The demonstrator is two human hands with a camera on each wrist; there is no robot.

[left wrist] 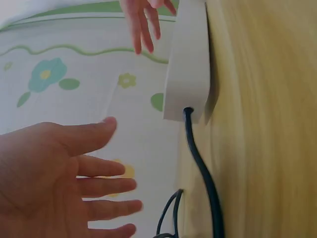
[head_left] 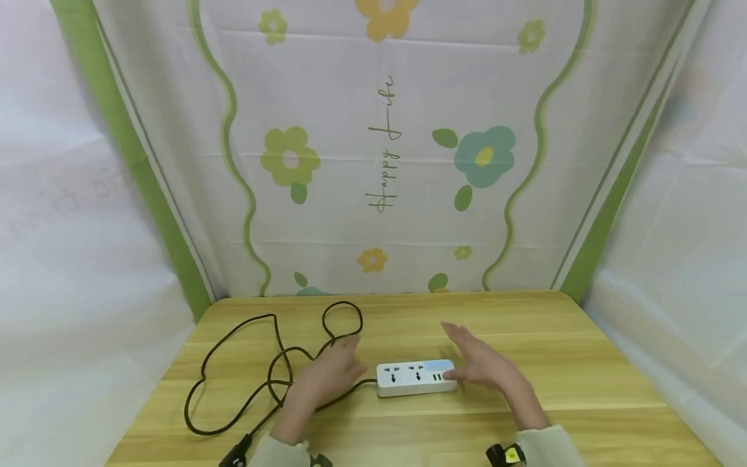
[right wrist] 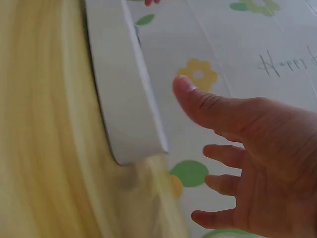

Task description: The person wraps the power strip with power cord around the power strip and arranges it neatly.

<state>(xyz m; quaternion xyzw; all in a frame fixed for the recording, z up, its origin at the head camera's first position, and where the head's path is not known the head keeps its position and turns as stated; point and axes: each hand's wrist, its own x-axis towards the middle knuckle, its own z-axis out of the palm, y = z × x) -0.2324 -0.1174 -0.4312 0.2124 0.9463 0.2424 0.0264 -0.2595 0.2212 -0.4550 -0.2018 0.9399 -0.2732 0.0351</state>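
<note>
While left hand point(head_left: 328, 375) and right hand point(head_left: 483, 362) hover apart, empty | set out: white oblong plastic power strip point(head_left: 408, 383), frame's lower centre | not bundled: thin dark cord point(left wrist: 202, 166), loosely looped, lower left

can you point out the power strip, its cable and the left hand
Power strip point(head_left: 405, 377): head view, on its top face between the two sockets
Cable point(left wrist: 202, 167): left wrist view, on the stretch just below the strip's end
Left hand point(head_left: 327, 375): head view, on the back of the hand
</note>
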